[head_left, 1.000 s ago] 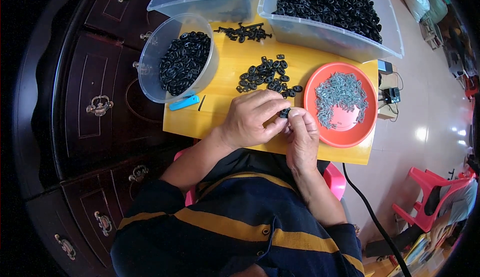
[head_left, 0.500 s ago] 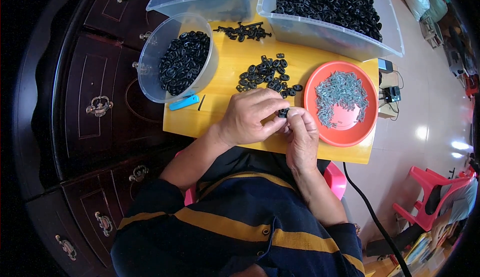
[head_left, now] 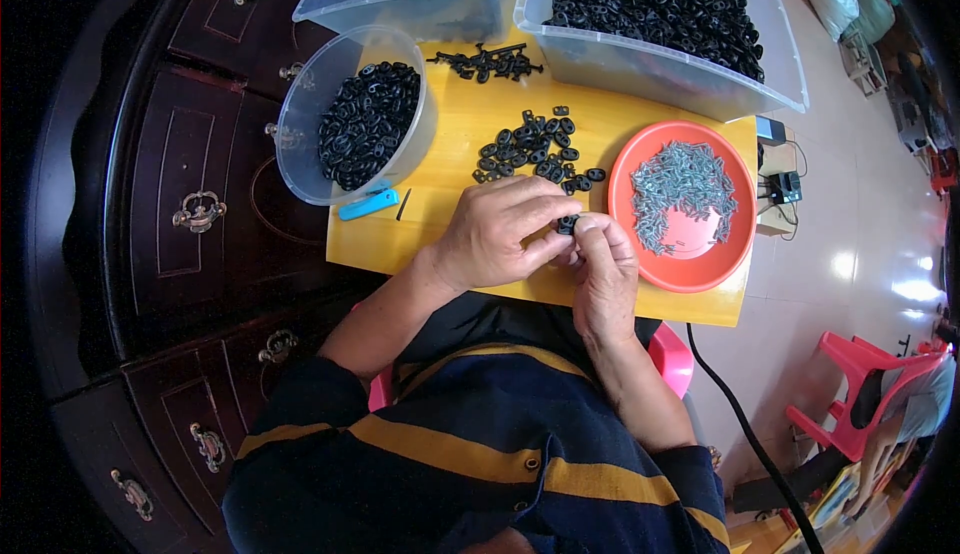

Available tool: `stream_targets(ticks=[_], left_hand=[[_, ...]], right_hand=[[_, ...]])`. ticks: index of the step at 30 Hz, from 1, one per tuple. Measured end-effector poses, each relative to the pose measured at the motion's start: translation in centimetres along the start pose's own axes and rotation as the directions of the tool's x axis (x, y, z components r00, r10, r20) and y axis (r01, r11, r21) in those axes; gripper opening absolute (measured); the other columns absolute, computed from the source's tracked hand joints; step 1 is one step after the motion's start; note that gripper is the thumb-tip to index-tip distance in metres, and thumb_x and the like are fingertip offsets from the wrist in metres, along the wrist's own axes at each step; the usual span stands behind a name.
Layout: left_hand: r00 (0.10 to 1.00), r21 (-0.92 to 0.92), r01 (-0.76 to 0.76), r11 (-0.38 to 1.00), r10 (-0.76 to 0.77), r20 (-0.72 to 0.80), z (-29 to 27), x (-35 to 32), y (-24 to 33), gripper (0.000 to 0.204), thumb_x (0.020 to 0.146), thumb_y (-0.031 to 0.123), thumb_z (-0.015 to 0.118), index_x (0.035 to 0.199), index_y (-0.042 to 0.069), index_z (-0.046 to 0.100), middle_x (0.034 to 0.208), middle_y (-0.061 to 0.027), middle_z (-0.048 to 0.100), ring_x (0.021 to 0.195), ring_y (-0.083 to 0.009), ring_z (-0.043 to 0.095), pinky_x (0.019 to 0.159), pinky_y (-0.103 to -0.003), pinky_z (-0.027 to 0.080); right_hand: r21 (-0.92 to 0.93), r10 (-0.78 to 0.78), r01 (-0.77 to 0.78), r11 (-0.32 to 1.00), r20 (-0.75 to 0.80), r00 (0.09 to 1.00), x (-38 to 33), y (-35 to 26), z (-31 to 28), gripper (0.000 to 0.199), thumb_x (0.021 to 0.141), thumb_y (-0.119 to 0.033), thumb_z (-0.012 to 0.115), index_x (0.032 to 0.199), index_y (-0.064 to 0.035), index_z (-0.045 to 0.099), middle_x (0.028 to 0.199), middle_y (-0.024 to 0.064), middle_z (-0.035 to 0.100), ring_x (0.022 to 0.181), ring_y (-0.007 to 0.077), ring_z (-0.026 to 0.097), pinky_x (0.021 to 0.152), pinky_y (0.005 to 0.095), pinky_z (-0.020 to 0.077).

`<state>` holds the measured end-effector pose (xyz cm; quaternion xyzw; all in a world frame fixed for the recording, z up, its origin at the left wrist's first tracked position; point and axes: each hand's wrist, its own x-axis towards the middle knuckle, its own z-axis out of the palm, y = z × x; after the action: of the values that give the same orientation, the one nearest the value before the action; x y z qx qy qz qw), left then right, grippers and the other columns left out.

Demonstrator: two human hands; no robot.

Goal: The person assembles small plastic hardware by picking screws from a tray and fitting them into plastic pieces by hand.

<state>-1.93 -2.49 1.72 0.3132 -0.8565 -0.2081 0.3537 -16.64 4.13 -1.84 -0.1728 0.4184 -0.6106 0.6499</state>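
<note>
Hands meet at the bench's (head_left: 420,244) near edge: left hand (head_left: 497,235) and right hand (head_left: 603,276) pinch one black part (head_left: 568,224) between fingertips, seemingly mid-assembly. Next likely calls for a screw from the orange plate (head_left: 690,269); loose parts (head_left: 535,150) lie beyond.

Bare yellow board (head_left: 440,229) lies left of the hands; loose black parts (head_left: 535,149) and orange plate (head_left: 640,264) crowd ahead and right
</note>
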Motion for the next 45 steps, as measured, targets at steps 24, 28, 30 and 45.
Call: stream_targets(ticks=[24,28,30,45], left_hand=[[1.000,-0.033,0.024,0.999,-0.024,-0.007,-0.3,-0.1,-0.3,0.025,0.072,0.006,0.078,0.096,0.004,0.069,0.090,-0.0103,0.069,0.081,-0.0280,0.069,0.070,-0.036,0.055],[1.000,-0.024,0.005,1.000,-0.006,-0.030,-0.5,-0.2,-0.4,0.021,0.073,0.011,0.077,0.092,0.008,0.069,0.085,-0.0067,0.068,0.078,-0.0261,0.068,0.068,-0.036,0.054],[1.000,-0.024,-0.008,1.000,0.008,-0.018,-0.6,-0.1,-0.2,0.020,0.074,0.012,0.075,0.092,0.008,0.068,0.085,-0.0066,0.067,0.078,-0.0263,0.067,0.067,-0.037,0.054],[0.923,0.149,0.310,0.939,-0.335,0.188,-8.2,2.3,-1.2,0.011,0.085,0.013,0.061,0.092,0.007,0.067,0.077,-0.0142,0.066,0.072,-0.0338,0.067,0.065,-0.042,0.053]], right_hand=[[-0.029,-0.011,0.011,1.000,0.016,1.000,0.1,0.3,0.1,0.013,0.099,-0.017,0.060,0.095,-0.0065,0.066,0.083,-0.0016,0.064,0.073,0.0057,0.056,0.069,0.0219,0.0436],[-0.083,-0.021,0.021,0.996,0.005,1.000,-0.1,0.4,0.3,0.013,0.100,-0.018,0.060,0.095,-0.0067,0.066,0.082,-0.0017,0.063,0.073,0.0054,0.054,0.068,0.0212,0.0409],[-0.085,-0.017,0.019,0.996,0.018,1.000,-0.1,0.3,0.3,0.013,0.100,-0.018,0.060,0.095,-0.0068,0.065,0.079,-0.0022,0.060,0.073,0.0067,0.053,0.068,0.0223,0.0406],[-0.306,0.179,-0.117,0.945,0.182,0.967,-1.1,0.2,1.1,0.014,0.100,-0.018,0.057,0.102,-0.0049,0.062,0.096,0.0049,0.069,0.077,0.0092,0.058,0.076,0.0234,0.0461]])
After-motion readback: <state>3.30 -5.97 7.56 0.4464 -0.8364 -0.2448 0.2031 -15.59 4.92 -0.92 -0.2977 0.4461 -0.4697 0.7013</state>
